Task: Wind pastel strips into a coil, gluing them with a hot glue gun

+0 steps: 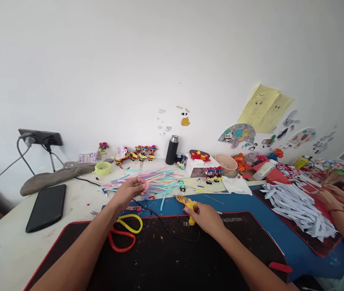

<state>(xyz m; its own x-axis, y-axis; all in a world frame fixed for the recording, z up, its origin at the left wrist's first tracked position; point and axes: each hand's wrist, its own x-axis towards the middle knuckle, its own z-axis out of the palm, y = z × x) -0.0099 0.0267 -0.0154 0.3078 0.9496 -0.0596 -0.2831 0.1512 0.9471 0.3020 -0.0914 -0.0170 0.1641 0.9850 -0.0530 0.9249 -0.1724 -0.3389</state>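
Our right fingers (200, 207) grip glue gun (184, 201), left fingers (136, 187) pinch pink piece (146, 186); snagged cord (190, 241) could jerk aim.

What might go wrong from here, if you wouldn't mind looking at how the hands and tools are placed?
The glue gun in the right hand points toward the left hand, which holds a small pink piece; if hot, it might burn that hand.

The black cord loops across the dark mat and could snag.

The scissors lie partly hidden by the left forearm, so the arm might knock them.
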